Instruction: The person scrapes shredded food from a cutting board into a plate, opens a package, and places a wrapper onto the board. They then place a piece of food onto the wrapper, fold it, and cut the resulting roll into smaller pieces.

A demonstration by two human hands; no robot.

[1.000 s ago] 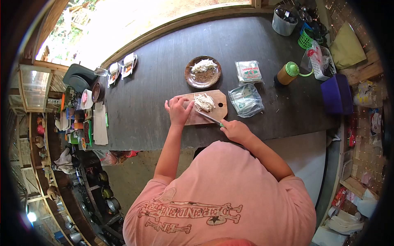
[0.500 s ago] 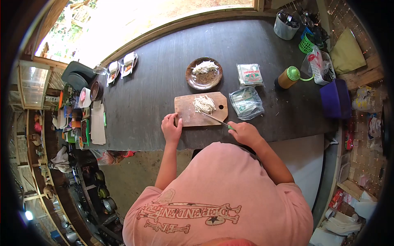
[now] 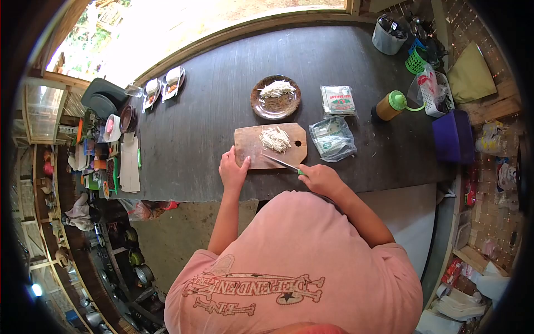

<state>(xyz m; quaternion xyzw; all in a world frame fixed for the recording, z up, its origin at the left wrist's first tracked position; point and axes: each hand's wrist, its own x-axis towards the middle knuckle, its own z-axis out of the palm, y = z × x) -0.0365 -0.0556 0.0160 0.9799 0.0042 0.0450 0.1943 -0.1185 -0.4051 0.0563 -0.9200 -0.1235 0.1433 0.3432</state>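
Note:
A wooden cutting board (image 3: 247, 146) lies near the front edge of the table, bearing a pile of thin pale strips (image 3: 275, 139). My left hand (image 3: 233, 168) grips the board's left front corner, with the thumb over its near edge. In my right hand (image 3: 321, 179) is a green-handled knife (image 3: 282, 162); its blade points left across the front of the board, just short of the pile. Behind the board, a brown plate (image 3: 276, 111) holds more of the same pale strips.
Right of the board lie a clear plastic packet (image 3: 332, 139) and a printed packet (image 3: 337, 101). A green-capped bottle (image 3: 389, 106) and a purple container (image 3: 453, 135) stand farther right. Two small trays of food (image 3: 173, 83) sit at the back left, with stacked bowls (image 3: 128, 119) nearby.
The knife and my right hand have shifted left, and the blade has come away from the strips. My left hand keeps its hold on the board's corner.

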